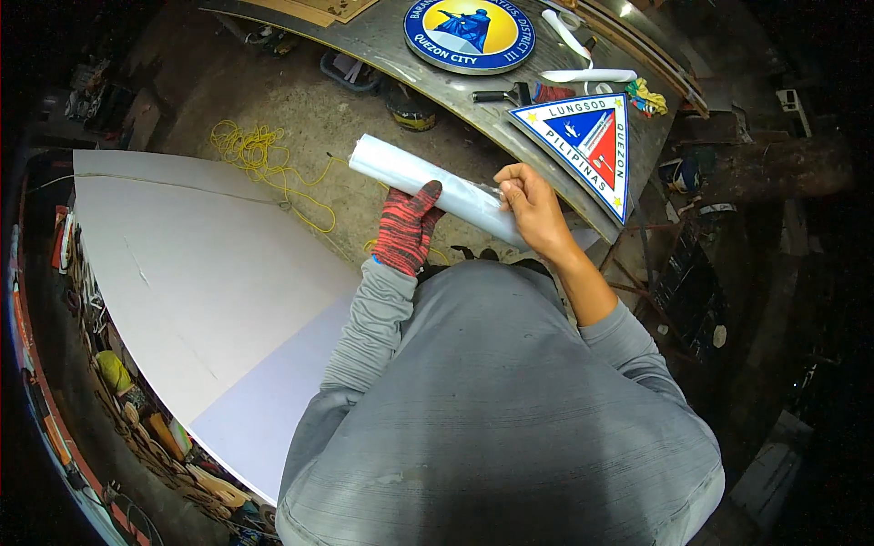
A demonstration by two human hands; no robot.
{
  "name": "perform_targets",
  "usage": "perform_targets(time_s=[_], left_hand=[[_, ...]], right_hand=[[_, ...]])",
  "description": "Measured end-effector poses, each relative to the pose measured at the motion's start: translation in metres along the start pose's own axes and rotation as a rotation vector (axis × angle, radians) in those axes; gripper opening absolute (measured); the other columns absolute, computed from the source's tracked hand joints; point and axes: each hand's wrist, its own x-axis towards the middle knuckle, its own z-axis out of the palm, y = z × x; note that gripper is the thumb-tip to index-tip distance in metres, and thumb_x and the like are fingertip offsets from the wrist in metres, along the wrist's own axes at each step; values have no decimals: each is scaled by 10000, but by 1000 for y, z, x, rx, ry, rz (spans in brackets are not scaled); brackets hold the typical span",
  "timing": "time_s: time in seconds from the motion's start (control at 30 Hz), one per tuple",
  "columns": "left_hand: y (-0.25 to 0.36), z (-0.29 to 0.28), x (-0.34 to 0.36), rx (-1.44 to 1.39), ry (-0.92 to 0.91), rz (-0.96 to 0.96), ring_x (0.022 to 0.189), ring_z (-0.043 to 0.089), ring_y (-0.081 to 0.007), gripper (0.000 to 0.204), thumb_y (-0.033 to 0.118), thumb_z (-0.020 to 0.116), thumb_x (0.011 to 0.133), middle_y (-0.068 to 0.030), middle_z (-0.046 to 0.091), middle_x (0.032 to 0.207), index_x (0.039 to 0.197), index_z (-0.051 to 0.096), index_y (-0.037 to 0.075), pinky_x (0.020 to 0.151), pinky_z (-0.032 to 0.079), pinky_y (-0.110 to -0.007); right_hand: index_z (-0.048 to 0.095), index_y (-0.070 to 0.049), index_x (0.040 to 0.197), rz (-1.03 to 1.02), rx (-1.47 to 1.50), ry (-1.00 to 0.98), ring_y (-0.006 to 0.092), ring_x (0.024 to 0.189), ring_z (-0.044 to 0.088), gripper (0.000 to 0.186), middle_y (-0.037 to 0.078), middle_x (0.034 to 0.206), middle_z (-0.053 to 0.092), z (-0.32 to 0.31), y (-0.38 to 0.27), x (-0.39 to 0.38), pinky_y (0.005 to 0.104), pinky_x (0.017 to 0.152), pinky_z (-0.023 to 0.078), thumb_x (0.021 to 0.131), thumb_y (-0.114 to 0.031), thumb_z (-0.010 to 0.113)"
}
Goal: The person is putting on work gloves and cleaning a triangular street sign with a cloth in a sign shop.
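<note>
A roll of whitish, glossy plastic film [391, 164] is held slantwise in front of my body, its left end higher. My left hand [407, 223], in a red and black knit glove, grips it from below near the left end, thumb over the top. My bare right hand [533, 209] is closed in a pinch at the roll's right part, on what looks like a thin loose edge of the film. The exact spot between thumb and finger is too small to make out. The roll's right end runs down behind my right wrist.
Ahead, a dark worktable [364, 41] carries a round blue and yellow sign [469, 62], a triangular sign [546, 123], a roller [501, 95] and white strips. A large white panel [218, 246] fills the left. Yellow cord [264, 150] lies tangled on the floor.
</note>
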Motion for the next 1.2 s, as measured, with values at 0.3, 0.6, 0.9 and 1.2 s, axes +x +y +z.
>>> perform_targets(time_s=[0.3,0.6,0.9,1.2], left_hand=[[1,12,-10,62,-37,31,1059,595,-263,445,76,700,833,-125,589,1136,1225,490,48,924,509,-366],[-2,-3,-3,-2,-133,-21,1108,580,-285,440,102,721,832,-126,586,1129,1206,497,42,943,502,-413],[-7,-5,-3,-130,-130,-104,1159,539,-266,539,34,700,821,-151,511,1326,1298,447,34,959,497,-396],[-14,2,-12,-48,-241,-56,1226,499,-281,661,50,740,789,-123,489,1354,1358,404,83,1026,441,-417]], right_hand=[[640,-20,963,40,-285,-80,85,584,423,181,2,635,470,4,0,-7,270,555,373,854,-159,677],[583,-27,870,-101,-201,-143,91,786,502,130,60,875,606,-4,5,-4,263,717,416,868,-131,662],[453,-63,835,-167,202,-185,151,939,575,137,208,1177,628,1,8,-6,331,905,443,909,-51,567],[575,-20,1025,91,180,-150,51,806,535,184,58,955,629,5,0,-4,201,724,436,864,-61,654]])
